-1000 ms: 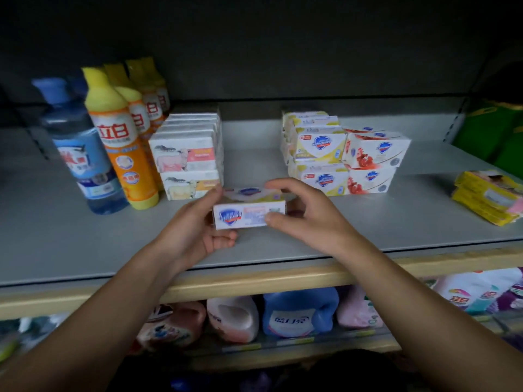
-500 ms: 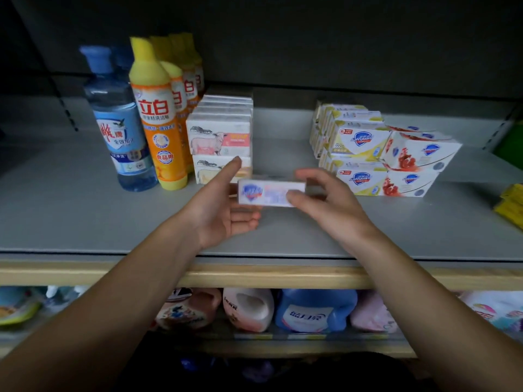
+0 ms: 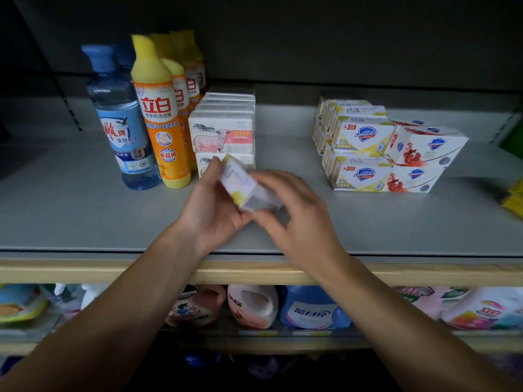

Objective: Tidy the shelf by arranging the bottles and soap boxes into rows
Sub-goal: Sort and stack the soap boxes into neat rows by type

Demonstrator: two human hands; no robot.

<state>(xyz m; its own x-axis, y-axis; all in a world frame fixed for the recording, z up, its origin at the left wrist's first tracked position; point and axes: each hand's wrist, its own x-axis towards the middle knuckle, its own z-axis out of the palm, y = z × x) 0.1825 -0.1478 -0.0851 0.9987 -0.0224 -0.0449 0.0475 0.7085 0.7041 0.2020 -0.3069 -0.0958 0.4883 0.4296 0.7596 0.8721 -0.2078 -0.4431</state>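
Both hands hold one white soap box (image 3: pixel 245 184) above the grey shelf (image 3: pixel 85 216), tilted and blurred, a yellow patch showing. My left hand (image 3: pixel 210 210) cups it from the left. My right hand (image 3: pixel 294 213) grips its right end from above. Just behind stands a stack of white sheep-print soap boxes (image 3: pixel 223 134). To the left stand a blue bottle (image 3: pixel 121 123) and a row of orange dish-soap bottles (image 3: pixel 161 114). At the right sit stacked Safeguard boxes, yellow-white ones (image 3: pixel 359 140) and red-printed ones (image 3: pixel 421 154).
Yellow packets (image 3: pixel 515 199) lie at the shelf's right edge. A wooden lip (image 3: pixel 85 271) fronts the shelf. Below it, the lower shelf holds laundry detergent jugs (image 3: pixel 308 306) and pouches. Bare shelf lies between the sheep boxes and the Safeguard stacks.
The soap box has been turned in my hands, from level with its blue logo facing me to tilted with another face up. The view has shifted left.
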